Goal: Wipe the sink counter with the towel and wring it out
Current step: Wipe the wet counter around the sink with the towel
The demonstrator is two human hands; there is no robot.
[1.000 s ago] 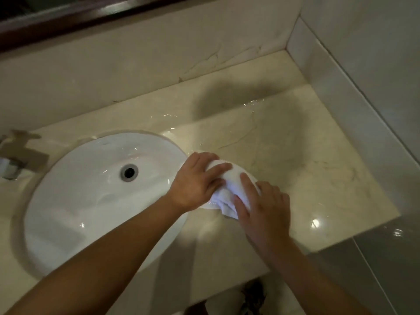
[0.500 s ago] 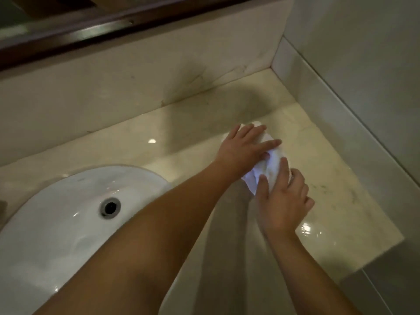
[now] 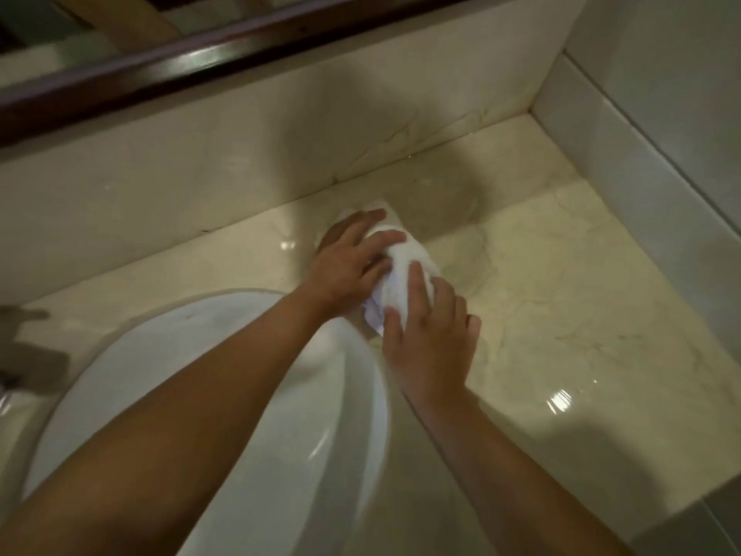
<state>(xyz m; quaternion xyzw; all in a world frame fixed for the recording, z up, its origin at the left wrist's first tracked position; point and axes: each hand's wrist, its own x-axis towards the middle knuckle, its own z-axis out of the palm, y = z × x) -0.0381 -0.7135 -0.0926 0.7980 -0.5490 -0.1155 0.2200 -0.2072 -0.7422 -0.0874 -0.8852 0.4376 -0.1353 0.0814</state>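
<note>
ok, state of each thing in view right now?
towel: bunched, flat on the counter, under both hands
left hand: fingers straight, pressing the towel
right hand: fingers straight, pressing the towel
counter: glossy, wet-looking glints
sink: no water running into it

Dim, warm overhead light; specular glare spots on the wet marble bench (image 3: 561, 315), a soft shadow across its rear corner, motion blur, and wide-angle bending at frame edges.

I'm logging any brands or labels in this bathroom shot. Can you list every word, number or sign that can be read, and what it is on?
None: no readable text on the towel, the sink, the counter or the walls.
</note>
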